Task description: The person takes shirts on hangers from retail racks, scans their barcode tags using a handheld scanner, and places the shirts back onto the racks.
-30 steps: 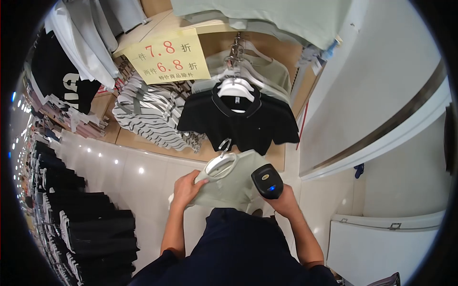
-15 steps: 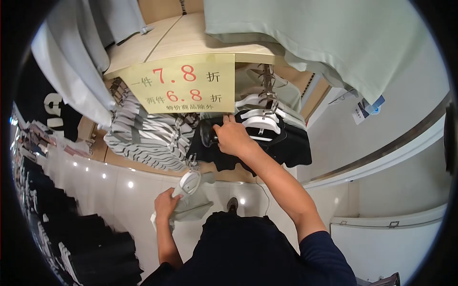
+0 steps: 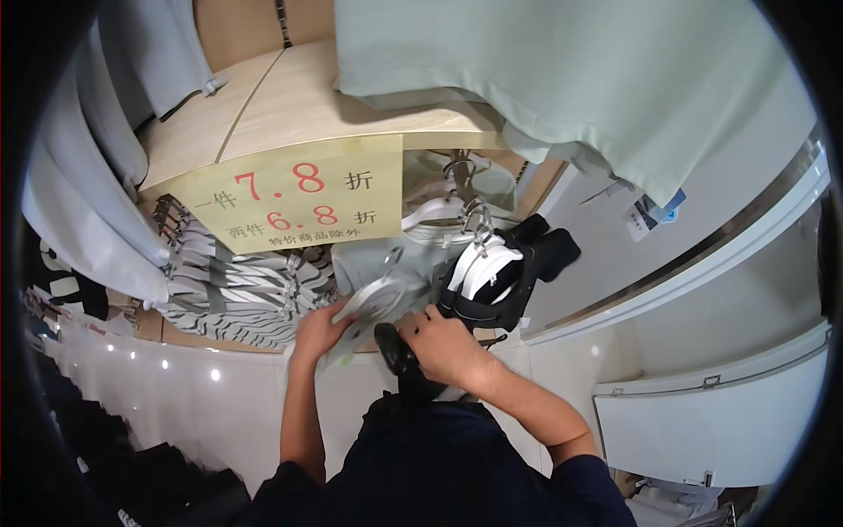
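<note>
The left hand [image 3: 321,334] has its fingers and thumb pinched on a pale shirt [image 3: 362,328] with a white hanger [image 3: 372,296] in its neck. The shirt is blurry. The hanger's hook pokes up past those fingers. The right hand [image 3: 443,347] is wrapped around a black scanner [image 3: 394,351]. Just past the right fingers hangs a black shirt [image 3: 514,313]; it is hard to see if they touch it. Left of the left fingers are stripy shirts [image 3: 233,323]. Above the left fingers is a yellow sign [image 3: 290,198] with red numbers.
</note>
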Demonstrator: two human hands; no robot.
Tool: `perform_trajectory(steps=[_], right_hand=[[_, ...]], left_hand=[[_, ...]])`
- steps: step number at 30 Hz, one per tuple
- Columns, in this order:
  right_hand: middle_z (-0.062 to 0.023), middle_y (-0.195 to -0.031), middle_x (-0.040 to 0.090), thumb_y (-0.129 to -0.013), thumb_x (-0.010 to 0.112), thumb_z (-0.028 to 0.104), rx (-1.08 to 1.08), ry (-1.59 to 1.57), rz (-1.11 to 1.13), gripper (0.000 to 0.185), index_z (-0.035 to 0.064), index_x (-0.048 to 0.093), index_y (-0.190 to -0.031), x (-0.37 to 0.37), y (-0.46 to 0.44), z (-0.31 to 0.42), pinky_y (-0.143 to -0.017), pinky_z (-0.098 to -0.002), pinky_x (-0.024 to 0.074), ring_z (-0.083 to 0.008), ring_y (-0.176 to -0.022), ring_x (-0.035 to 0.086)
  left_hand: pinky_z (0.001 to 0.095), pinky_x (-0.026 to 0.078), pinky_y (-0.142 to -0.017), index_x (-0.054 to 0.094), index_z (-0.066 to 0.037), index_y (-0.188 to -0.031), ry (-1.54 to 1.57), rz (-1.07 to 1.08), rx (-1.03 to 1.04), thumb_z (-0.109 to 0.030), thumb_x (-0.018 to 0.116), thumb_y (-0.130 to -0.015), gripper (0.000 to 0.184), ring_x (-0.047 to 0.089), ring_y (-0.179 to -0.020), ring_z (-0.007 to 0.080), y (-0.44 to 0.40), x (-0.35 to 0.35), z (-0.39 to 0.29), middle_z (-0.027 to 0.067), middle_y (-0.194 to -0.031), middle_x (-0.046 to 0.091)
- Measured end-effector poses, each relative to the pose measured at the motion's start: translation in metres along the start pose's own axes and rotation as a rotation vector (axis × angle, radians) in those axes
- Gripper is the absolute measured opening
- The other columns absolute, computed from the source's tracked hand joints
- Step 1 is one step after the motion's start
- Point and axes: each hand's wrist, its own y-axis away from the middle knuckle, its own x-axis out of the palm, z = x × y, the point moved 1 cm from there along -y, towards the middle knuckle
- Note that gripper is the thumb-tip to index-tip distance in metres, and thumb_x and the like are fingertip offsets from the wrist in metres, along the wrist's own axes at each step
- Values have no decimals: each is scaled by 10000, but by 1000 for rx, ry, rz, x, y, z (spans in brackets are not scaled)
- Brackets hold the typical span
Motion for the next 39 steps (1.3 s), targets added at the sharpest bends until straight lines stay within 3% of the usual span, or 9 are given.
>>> perform_trajectory(steps=[4,11,14,18,19,22,28,33,39], right_hand=[[-187,-1304,551,-642,773,90,-96,-297,-196,581,26,619,-1199,-28,38,10,-919,-410,557,-366,-1266,504],[-171,-1159,632,-692,738,87,238,-688,-139,545,9,603,-1214,25,117,5,-892,-408,541,-370,-1045,635],[-178,-1066,665,-727,730,96,429,-777,-175,435,29,630,-1145,38,130,-1,-866,-420,533,-391,-975,650],[-187,-997,676,-732,740,98,528,-819,-249,378,28,639,-1089,59,145,-13,-840,-430,537,-400,-929,659],[-189,-991,676,-731,742,97,533,-811,-268,371,26,638,-1081,62,146,-16,-833,-432,538,-402,-922,661],[-189,-972,678,-731,746,85,527,-785,-316,347,18,635,-1053,66,140,-23,-806,-435,539,-403,-901,667],[-182,-971,685,-736,745,80,518,-837,-358,347,18,638,-1060,68,129,-28,-803,-426,540,-393,-910,670],[-183,-1021,693,-747,748,101,561,-864,-376,361,26,651,-1086,71,137,-21,-831,-424,540,-388,-935,673],[-188,-1072,699,-752,759,122,666,-852,-399,421,36,655,-1150,92,165,-10,-872,-428,533,-391,-966,670]], left_hand=[[455,504,-858,700,-107,-1174,130,84,327,-525,639,-889,510,648,-1004,405,-75,-1,-78,210,-1029,702],[358,466,-990,679,7,-1182,567,147,375,-562,692,-865,651,630,-1125,290,-122,-15,-145,171,-1167,697],[308,471,-888,683,-28,-1173,561,46,288,-431,646,-947,463,635,-991,185,-128,6,-108,109,-1037,715],[382,489,-924,707,-31,-1156,225,-96,357,-555,705,-857,604,646,-1038,326,-108,5,-93,163,-1102,705],[399,502,-886,719,-23,-1093,185,-207,422,-522,719,-858,551,644,-976,353,-102,6,-95,173,-1024,706],[404,507,-862,717,-23,-1035,173,-90,438,-398,709,-907,396,649,-936,346,-110,3,-99,167,-948,704],[370,465,-939,631,-28,-1212,323,-352,665,-71,644,-919,297,607,-1067,310,-133,-3,-92,166,-1175,652],[352,418,-1064,567,-21,-1313,514,180,514,-35,590,-918,396,580,-1187,264,-161,-15,-102,153,-1240,638],[361,407,-1077,528,-33,-1385,385,178,679,-127,553,-971,425,548,-1262,309,-172,-3,-129,170,-1366,585]])
